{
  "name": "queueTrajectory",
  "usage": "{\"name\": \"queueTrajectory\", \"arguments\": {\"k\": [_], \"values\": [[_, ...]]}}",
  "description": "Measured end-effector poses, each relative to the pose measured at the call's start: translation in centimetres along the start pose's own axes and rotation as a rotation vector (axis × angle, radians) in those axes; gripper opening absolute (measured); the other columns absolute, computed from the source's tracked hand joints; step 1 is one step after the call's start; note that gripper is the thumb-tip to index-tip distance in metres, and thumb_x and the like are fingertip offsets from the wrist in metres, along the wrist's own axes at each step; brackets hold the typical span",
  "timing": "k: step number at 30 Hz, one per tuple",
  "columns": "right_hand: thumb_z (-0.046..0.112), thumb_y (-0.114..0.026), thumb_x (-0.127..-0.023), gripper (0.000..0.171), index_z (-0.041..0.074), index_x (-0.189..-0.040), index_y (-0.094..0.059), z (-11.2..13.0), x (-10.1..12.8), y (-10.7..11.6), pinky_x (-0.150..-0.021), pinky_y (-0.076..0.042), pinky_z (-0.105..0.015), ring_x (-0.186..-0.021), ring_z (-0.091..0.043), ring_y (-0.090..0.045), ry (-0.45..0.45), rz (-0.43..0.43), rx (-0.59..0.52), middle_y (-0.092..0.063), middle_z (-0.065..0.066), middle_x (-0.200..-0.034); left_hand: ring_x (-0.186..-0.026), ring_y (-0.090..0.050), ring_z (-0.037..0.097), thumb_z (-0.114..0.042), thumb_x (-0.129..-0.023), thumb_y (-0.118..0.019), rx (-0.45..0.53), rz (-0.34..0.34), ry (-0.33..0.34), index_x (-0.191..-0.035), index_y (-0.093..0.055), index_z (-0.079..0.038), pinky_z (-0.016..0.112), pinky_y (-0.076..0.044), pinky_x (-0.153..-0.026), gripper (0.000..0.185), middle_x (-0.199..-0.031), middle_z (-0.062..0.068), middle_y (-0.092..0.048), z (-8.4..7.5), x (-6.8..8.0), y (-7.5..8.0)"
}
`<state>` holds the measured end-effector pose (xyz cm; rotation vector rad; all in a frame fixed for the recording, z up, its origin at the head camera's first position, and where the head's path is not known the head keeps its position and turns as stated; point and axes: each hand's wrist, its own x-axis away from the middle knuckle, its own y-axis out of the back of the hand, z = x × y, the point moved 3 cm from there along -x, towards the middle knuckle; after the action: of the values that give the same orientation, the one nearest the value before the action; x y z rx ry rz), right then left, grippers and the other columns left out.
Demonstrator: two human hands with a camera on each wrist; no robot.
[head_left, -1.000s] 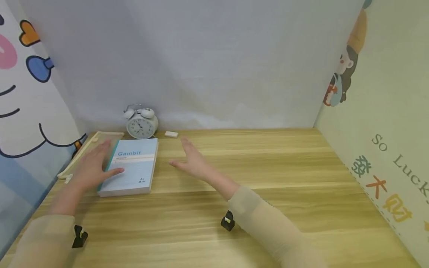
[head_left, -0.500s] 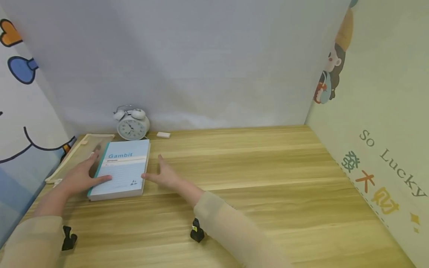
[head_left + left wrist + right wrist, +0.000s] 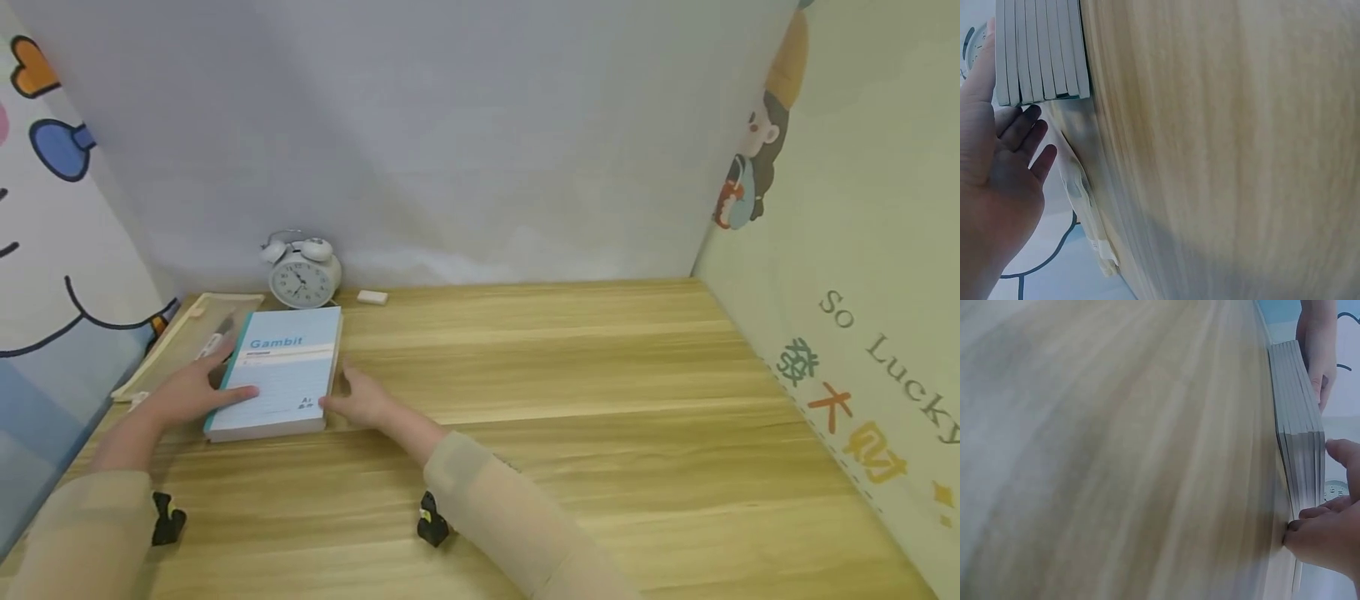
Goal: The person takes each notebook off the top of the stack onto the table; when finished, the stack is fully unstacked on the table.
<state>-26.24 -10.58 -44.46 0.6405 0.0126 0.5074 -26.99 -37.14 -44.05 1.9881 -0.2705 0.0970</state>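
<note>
A stack of several notebooks [image 3: 288, 375], the top one with a pale blue "Gambit" cover, lies at the left of the wooden table. My left hand [image 3: 183, 396] is at its teal spine side, the thumb laid over the cover and the fingers down beside the spine. At the opposite edge is my right hand [image 3: 366, 404], its thumb near the cover's lower right corner. The left wrist view shows loosely extended fingers [image 3: 1019, 128] by the spines. Layered page edges [image 3: 1300, 456] appear between both hands in the right wrist view.
A translucent pale-edged zip pouch [image 3: 153, 367] with a pen [image 3: 215, 340] lies left of the stack, partly behind my left hand. Behind stand a white twin-bell alarm clock [image 3: 303, 279] and a small white eraser-like block [image 3: 372, 297]. Walls border the table [image 3: 562, 400].
My right hand has moved left and lower to the stack's right edge. My left hand has come down against the spine side. The notebooks show no clear movement; the head view shifted slightly.
</note>
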Motion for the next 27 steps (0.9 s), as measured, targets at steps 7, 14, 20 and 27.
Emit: {"name": "queueTrajectory", "arguments": {"k": [7, 14, 20, 27], "values": [[0.032, -0.059, -0.094, 0.074, 0.007, -0.151, -0.019, 0.5, -0.1, -0.3, -0.11, -0.027, -0.023, -0.138, -0.017, -0.032, 0.099, 0.054, 0.055, -0.031, -0.009, -0.152, -0.128, -0.017, 0.061, -0.061, -0.081, -0.062, 0.016, -0.011, 0.004, -0.15, 0.007, -0.008, 0.071, -0.025, -0.095, 0.112, -0.146, 0.04, -0.008, -0.2, -0.2, 0.2], [0.026, -0.059, -0.094, 0.071, 0.007, -0.15, -0.02, 0.6, 0.1, -0.4, -0.108, -0.029, -0.022, -0.136, -0.016, -0.035, 0.111, 0.057, 0.027, -0.034, -0.009, -0.151, -0.13, -0.017, 0.059, -0.058, -0.079, -0.067, 0.115, -0.01, 0.001, -0.151, 0.003, -0.007, 0.07, -0.024, -0.097, 0.112, -0.148, 0.039, -0.006, -0.2, -0.2, 0.3], [0.021, -0.061, -0.093, 0.071, 0.007, -0.15, -0.021, 0.6, 0.2, -0.2, -0.11, -0.027, -0.025, -0.138, -0.017, -0.031, 0.109, 0.024, -0.014, -0.031, -0.008, -0.152, -0.129, -0.017, 0.06, -0.048, -0.081, -0.07, 0.244, -0.014, -0.004, -0.151, -0.002, -0.005, 0.069, -0.024, -0.099, 0.107, -0.151, 0.033, -0.002, 0.1, -0.1, 0.6], [0.011, -0.061, -0.091, 0.07, 0.004, -0.149, -0.022, 0.4, 0.0, 0.6, -0.11, -0.028, -0.027, -0.137, -0.017, -0.034, 0.15, -0.052, -0.123, -0.04, -0.008, -0.147, -0.116, -0.042, 0.043, -0.042, -0.086, -0.067, 0.308, -0.139, -0.037, -0.152, -0.014, -0.009, 0.047, -0.043, -0.088, 0.091, -0.135, 0.029, -0.039, -1.0, 0.2, 2.0]]}}
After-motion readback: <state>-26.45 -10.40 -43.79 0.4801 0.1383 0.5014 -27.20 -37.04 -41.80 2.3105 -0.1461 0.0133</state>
